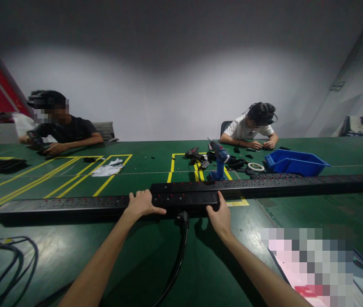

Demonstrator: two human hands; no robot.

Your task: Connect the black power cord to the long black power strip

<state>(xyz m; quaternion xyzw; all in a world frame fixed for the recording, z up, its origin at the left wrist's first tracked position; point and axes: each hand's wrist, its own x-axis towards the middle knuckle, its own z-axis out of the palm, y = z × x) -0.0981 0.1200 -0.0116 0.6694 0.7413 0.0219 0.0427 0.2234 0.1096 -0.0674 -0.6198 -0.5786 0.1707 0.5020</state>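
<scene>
A long black power strip (pixel 82 204) with rows of sockets and small red marks lies across the table before me. My left hand (pixel 142 204) is closed over it near its middle, fingers over the top and thumb along the front side. Its right end is gripped by my right hand (pixel 221 215), fingertips at the end corner and thumb by the front. Between my hands a thick black cable (pixel 181 251) leaves the front side through an angled plug (pixel 183 218). A second black power strip (pixel 264 184) lies just behind, stretching to the right.
A blue cordless drill (pixel 220 160) stands behind the strips, near a blue bin (pixel 296 162) and a tape roll (pixel 256 166). Coiled black cable (pixel 18 260) lies at the left front. Two people sit across the green table (pixel 149 168); crumpled paper (pixel 108 169) lies left of centre.
</scene>
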